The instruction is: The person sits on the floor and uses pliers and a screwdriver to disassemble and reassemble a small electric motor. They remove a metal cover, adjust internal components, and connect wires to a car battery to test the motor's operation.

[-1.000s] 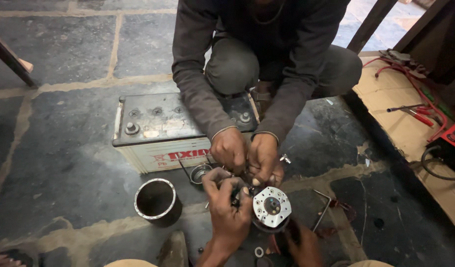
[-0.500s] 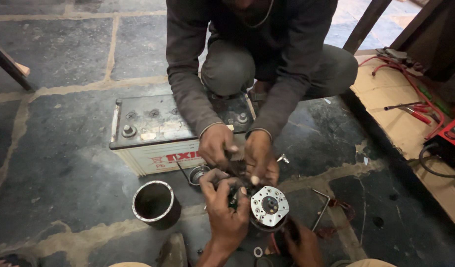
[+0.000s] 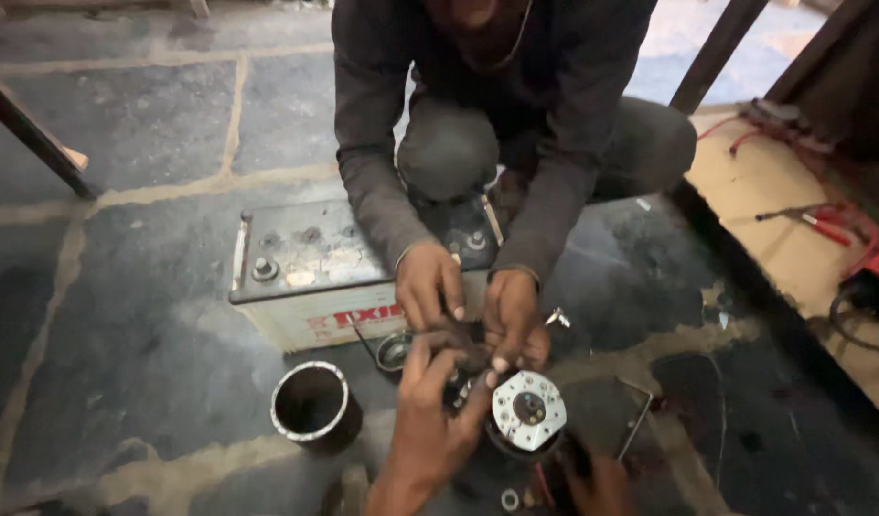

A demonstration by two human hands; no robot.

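The round metal end plate [image 3: 527, 409], pale with holes around a dark centre hub, sits on top of the dark cylindrical motor body [image 3: 502, 447] on the stone floor [image 3: 124, 354], low in your view and just in front of the battery [image 3: 315, 272]. Your left hand [image 3: 430, 420] reaches up beside it, fingers curled and pinching at the small dark parts next to the plate's left edge; your right hand [image 3: 597, 483] shows only at the bottom edge by the motor body, and you cannot tell how its fingers stand. Across from you, the crouching person's two hands [image 3: 468, 301] work the same spot, fingertips pressed together on something small above the plate. To your left stands an open metal sleeve [image 3: 310, 406], and a small ring-shaped part [image 3: 394, 352] lies by the battery's foot. With four hands crowded over one small spot, a slip could drop a loose piece onto the dark, oily floor where it would be hard to find, or a finger could get nipped between plate and body if it shifts. Compared with a second ago, your view has drifted slightly, while the hands remain gathered on the same spot.
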